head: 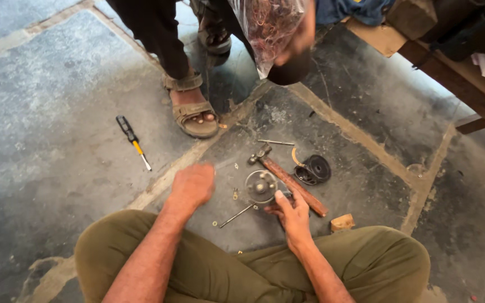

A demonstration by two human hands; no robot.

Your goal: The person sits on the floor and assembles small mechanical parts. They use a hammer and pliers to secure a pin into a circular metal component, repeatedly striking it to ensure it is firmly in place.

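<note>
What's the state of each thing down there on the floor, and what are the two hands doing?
Left hand: closed, knuckles up, resting on the floor, holding nothing visible.
Right hand: fingers touching the disc's edge.
Disc: lying flat, hub facing up.
Hammer: lying flat, untouched.
Screwdriver: lying on the floor, apart from the rest.
Black round part: tipped on its side.
Rod: lying loose beside the disc.

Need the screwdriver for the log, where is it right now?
In the head view the screwdriver lies on the floor at left, apart from the parts, left of another person's sandalled foot and beyond the left hand.
</note>
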